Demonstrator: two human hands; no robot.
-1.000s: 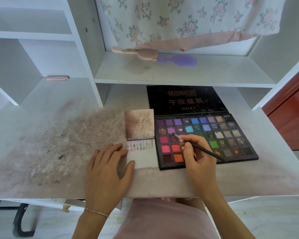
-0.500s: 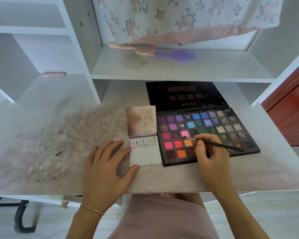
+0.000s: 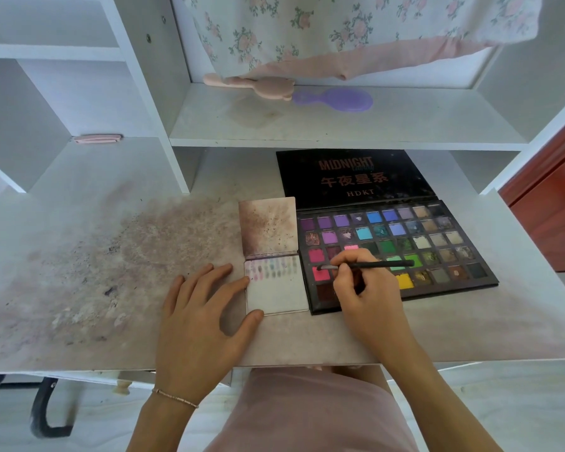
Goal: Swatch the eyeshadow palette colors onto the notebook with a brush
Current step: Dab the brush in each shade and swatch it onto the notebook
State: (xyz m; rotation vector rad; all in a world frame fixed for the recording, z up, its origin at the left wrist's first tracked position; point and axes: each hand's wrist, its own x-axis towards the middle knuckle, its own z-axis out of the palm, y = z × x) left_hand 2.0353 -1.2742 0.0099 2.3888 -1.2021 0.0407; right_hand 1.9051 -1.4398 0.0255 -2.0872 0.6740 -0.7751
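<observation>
Pink pan (image 3: 320, 274) in palette (image 3: 450, 243) – brush (image 3: 366, 265) tip touching.

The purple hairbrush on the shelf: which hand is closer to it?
Right. The right hand is over the palette, below the purple hairbrush; the left hand lies flat farther down-left beside the notebook.

The notebook (image 3: 276, 290) is laid open on the surface (image 3: 79, 256) at the centre of the frame, and the palette (image 3: 437, 256) is set touching its right edge, the lid folded back towards the upper part of the frame. The left hand (image 3: 203, 324) is placed flat just left of the notebook, fingertips touching its edge. The right hand (image 3: 369, 298) is held over the palette's lower left pans, with the brush (image 3: 379, 264) lying across them. Two hairbrushes (image 3: 333, 98) are kept on the shelf (image 3: 340, 125) above.
</observation>
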